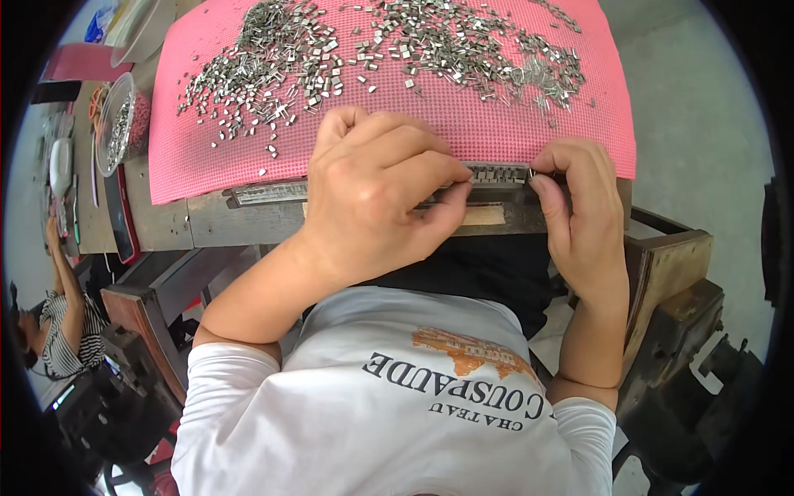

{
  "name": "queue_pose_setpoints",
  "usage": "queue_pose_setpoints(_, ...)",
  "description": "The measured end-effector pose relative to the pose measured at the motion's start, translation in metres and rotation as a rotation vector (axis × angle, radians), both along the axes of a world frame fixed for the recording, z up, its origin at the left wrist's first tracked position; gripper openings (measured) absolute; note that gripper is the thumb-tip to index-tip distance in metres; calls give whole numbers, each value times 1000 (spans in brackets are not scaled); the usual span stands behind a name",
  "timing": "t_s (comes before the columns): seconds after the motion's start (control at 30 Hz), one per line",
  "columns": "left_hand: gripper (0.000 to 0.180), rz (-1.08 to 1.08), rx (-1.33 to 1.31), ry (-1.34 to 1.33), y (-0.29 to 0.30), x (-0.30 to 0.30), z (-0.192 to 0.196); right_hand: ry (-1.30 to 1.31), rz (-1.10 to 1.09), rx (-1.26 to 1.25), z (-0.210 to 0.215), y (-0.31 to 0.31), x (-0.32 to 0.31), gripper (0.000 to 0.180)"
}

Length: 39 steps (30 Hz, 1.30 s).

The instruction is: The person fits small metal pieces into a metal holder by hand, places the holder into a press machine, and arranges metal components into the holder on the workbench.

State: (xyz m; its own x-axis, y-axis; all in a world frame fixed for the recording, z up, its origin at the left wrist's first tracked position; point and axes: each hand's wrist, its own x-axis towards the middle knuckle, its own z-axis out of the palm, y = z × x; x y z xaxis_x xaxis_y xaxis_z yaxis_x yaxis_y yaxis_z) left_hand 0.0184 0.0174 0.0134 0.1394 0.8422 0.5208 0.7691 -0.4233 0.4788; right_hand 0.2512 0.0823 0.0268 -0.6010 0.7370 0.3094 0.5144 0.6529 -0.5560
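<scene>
A long narrow metal rail (pixel 273 193) lies along the table's near edge, with a row of small silver metal parts (pixel 495 175) in it between my hands. My left hand (pixel 376 186) is over the rail, thumb and forefinger pinched together at the row's left end. What those fingers hold, if anything, is too small to make out. At the row's right end, my right hand (pixel 583 202) pinches a small silver metal part (pixel 533 174) between thumb and forefinger. My left hand hides the rail's middle.
Loose silver metal parts (pixel 273 62), some with thin leads, are strewn over a pink textured mat (pixel 463 124). To the left stand a clear bowl of parts (pixel 105 136) and a phone-like red-edged object (pixel 124 217). Another person (pixel 70 322) sits at far left.
</scene>
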Motion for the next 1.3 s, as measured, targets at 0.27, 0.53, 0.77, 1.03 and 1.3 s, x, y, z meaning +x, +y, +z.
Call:
queue_pose_setpoints(0.27, 19, 15, 60, 21, 8, 21, -5, -18, 58, 148, -10, -5, -4, 25)
queue_pose_setpoints(0.53, 14, 131, 49, 119, 13, 3, 12, -8, 66, 165, -15, -1, -6, 27)
queue_pose_setpoints(0.77, 8, 253, 15, 196, 15, -26, 6, -9, 85, 168, -13, -1, -7, 30)
queue_pose_setpoints(1.03, 8, 252, -74, 244, 11, -32, 1, 61, 80, 144, -17, 0, -3, 27)
queue_pose_setpoints(1.3, 13, 116, 9, 70, 9, 0, 5, 74, 61, 127, -16, -1, -6, 19)
